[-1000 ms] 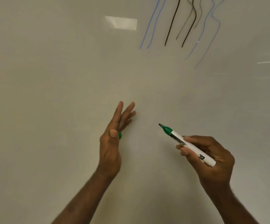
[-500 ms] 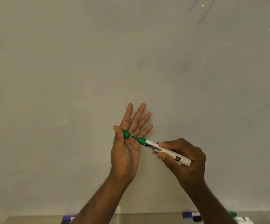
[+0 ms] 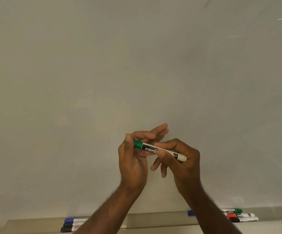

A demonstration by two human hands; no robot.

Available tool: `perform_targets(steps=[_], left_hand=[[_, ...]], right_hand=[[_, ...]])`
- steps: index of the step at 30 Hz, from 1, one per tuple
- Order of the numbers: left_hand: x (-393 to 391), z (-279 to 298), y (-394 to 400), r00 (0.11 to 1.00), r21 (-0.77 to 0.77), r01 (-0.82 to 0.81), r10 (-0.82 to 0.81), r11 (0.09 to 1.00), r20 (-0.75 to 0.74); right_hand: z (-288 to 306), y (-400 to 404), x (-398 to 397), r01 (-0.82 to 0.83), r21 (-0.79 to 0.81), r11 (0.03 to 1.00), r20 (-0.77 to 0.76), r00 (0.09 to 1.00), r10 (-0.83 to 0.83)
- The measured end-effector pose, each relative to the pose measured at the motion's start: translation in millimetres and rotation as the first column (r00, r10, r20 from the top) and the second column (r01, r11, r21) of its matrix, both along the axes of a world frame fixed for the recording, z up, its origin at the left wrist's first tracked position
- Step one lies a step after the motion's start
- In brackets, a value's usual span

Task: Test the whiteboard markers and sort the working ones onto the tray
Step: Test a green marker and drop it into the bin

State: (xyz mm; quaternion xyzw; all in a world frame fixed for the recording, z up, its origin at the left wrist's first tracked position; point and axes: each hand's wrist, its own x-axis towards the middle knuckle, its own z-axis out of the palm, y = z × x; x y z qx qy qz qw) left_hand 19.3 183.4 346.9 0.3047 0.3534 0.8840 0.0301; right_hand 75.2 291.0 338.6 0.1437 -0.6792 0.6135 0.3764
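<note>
In front of the whiteboard (image 3: pixel 103 81), the right hand (image 3: pixel 182 159) grasps the green marker (image 3: pixel 160 150) by its white barrel while the left hand (image 3: pixel 133 156) pinches its green cap (image 3: pixel 137 144), above the tray (image 3: pixel 153 218) holding more markers (image 3: pixel 238 216).

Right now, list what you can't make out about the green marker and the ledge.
Head view only:
- Green marker: cap end hidden by left hand; whether the cap is fully seated is unclear.
- Label: covered partly by right hand.
- Ledge markers: forearms hide some; count uncertain.
- Tray: cut off by the bottom edge.
</note>
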Motion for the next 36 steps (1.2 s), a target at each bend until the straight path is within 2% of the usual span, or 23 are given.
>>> perform_targets(steps=[3,7,11,14,16,20,26,36], left_hand=[[0,-6,3,0.999,-0.001,-0.009,0.009,1.0,-0.037],[-1,-5,5,0.997,-0.018,-0.009,0.008,1.0,-0.075],[-12,-4,3,0.98,-0.2,-0.068,0.027,0.977,-0.199],[-21,-7,2,0.961,-0.369,-0.166,0.067,0.914,-0.268],[-27,-10,2,0.96,-0.423,-0.177,0.061,0.889,-0.273],[-36,-19,6,0.974,-0.49,-0.131,0.021,0.862,-0.224],[-37,-40,28,0.977,-0.556,0.073,-0.171,0.828,-0.126],[-19,-91,101,0.915,-0.722,0.164,-0.378,0.672,-0.143]], right_hand=[[-2,-1,0,-0.037,-0.115,0.993,0.061,0.997,0.044],[-5,0,0,-0.096,-0.185,0.978,0.146,0.981,0.124],[-1,17,-1,-0.146,-0.152,0.977,0.181,0.968,0.173],[3,34,4,-0.112,-0.105,0.988,0.16,0.979,0.128],[5,45,8,-0.054,-0.088,0.995,0.173,0.983,0.068],[-2,64,15,0.012,-0.027,1.0,0.238,0.971,-0.005],[-25,94,32,0.117,0.039,0.992,0.378,0.918,-0.123],[-75,157,86,0.254,0.146,0.956,0.455,0.841,-0.293]])
